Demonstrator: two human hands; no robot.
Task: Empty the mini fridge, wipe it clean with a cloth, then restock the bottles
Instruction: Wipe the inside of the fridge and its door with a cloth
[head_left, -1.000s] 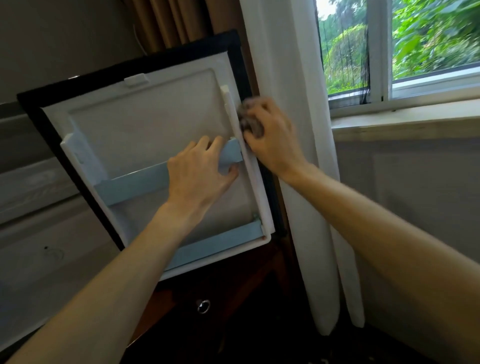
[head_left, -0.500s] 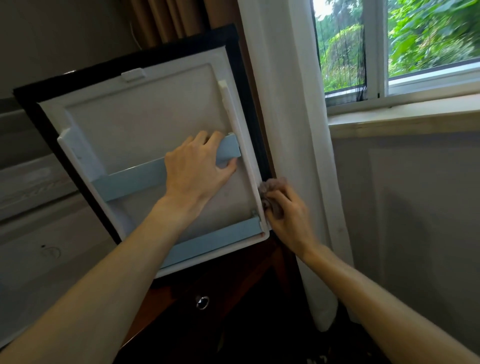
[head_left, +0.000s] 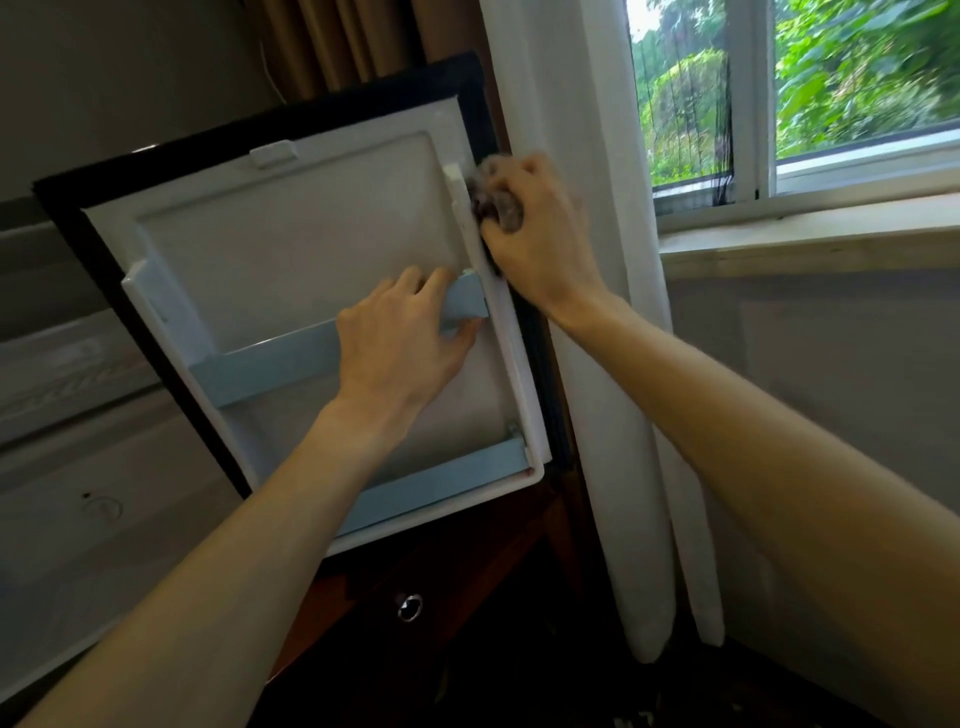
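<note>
The fridge door (head_left: 291, 270) stands open, its white inner liner facing the camera and its long axis tilted, top edge leaning left. Both forearms reach up from below toward the door. The left hand (head_left: 400, 343) lies knuckles-up on the door's upper blue shelf rail (head_left: 270, 369), fingers curled over the rail's top edge near its right end and thumb beneath, gripping it. The right hand (head_left: 540, 239) is at the door's upper right edge, fingers curled round a bunched dark grey cloth (head_left: 496, 205) and pressing it against the white liner edge and black gasket there. The hand is motion-blurred, so the exact finger positions cannot be confirmed. A lower blue shelf rail (head_left: 441, 483) runs along the door's bottom, parallel to the upper one. A white curtain (head_left: 582, 130) hangs just right of the door, with a window (head_left: 857, 78) further right. Below the door is a dark wooden cabinet with a round metal pull (head_left: 410, 607). No legible writing is visible.
</note>
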